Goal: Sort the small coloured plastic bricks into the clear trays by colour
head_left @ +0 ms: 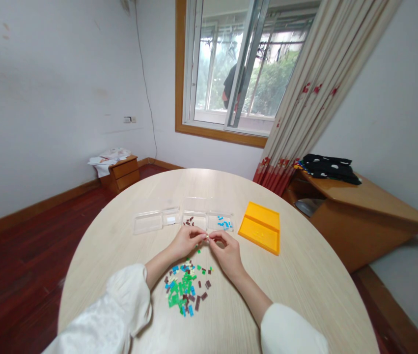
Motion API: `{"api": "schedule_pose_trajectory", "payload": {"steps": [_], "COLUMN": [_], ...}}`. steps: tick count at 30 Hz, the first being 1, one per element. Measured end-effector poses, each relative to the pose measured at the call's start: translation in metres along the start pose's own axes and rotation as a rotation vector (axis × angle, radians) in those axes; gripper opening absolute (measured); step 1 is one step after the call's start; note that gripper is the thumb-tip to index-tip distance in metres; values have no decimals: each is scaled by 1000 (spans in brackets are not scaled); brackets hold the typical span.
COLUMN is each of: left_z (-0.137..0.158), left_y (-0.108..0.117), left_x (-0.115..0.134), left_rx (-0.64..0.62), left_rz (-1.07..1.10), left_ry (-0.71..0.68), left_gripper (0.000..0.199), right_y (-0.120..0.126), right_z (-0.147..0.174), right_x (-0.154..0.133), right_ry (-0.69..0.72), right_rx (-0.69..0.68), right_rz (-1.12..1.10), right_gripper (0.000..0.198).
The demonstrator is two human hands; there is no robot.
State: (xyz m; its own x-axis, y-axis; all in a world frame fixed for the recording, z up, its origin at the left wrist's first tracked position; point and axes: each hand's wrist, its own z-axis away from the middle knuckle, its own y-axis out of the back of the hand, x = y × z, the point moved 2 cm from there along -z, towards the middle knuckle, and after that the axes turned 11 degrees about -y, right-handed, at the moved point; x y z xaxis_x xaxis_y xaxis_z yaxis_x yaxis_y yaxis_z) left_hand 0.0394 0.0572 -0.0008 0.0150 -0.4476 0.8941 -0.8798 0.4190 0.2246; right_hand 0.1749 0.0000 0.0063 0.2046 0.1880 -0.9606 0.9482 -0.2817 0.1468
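Note:
My left hand and my right hand meet above the middle of the table, fingertips pinched together. Between them is a tiny pale cream building brick, partly hidden by the fingers; both hands grip it. Just below my hands lies a loose pile of small bricks in green, brown, blue and cream. Behind the hands, a clear box contains brown bricks. Beside it, another clear box contains blue bricks.
An orange two-part tray with a few small yellowish pieces stands to the right. At the left are a clear tray and a smaller clear box with a white piece in it. The round table carries everything. A person shows through the window.

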Motion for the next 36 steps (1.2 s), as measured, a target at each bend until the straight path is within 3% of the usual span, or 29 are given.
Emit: {"api": "schedule_pose_trajectory", "payload": {"steps": [10,19,36], "left_z": [2,1,-1], "left_y": [-1,-1,6], "left_x": [-4,0,-3], "left_rx": [3,-4,-63], "left_rz": [88,89,167], "left_ry": [34,48,63], "left_gripper": [29,25,24], "right_y": [1,1,0], "right_z": [0,-2,-1], "right_x": [3,6,4], "right_ry": [107,87,203], "right_rx": [26,3,-86], "right_rz": [110,108,149], "right_gripper": [5,6,10]}}
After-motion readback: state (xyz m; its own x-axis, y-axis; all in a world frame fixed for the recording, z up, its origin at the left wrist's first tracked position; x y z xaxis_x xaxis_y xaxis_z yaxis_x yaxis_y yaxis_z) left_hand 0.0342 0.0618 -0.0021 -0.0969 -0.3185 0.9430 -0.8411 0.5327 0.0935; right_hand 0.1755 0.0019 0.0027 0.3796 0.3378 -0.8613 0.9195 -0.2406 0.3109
